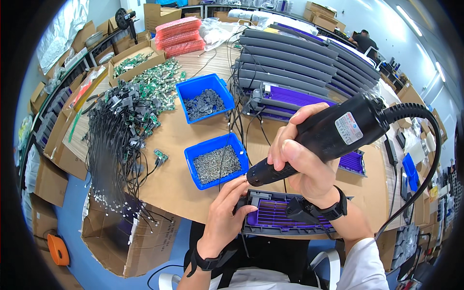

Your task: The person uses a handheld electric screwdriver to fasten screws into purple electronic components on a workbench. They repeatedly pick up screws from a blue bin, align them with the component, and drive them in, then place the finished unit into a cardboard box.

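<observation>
My right hand (309, 154) is wrapped round a black corded electric screwdriver (333, 128), tilted so its nose points down and left. In front of me lies a long dark grey panel with a purple slatted grille (278, 212). My left hand (227, 208) is closed on the left end of this panel, thumb over its edge. Its fingertips are right beside the screwdriver's nose, and whatever sits at the bit is hidden. Just beyond stand a blue bin of small metal screws (217, 164) and a blue bin of dark grey rings (205, 104).
Green circuit boards with black cables (125, 111) are heaped at the left, cables hanging over a cardboard box (154, 241). Stacked grey and purple panels (285, 63) stand at the back. Pink wrapped packs (179, 36) lie behind the bins. The screwdriver cord (437, 145) loops at the right.
</observation>
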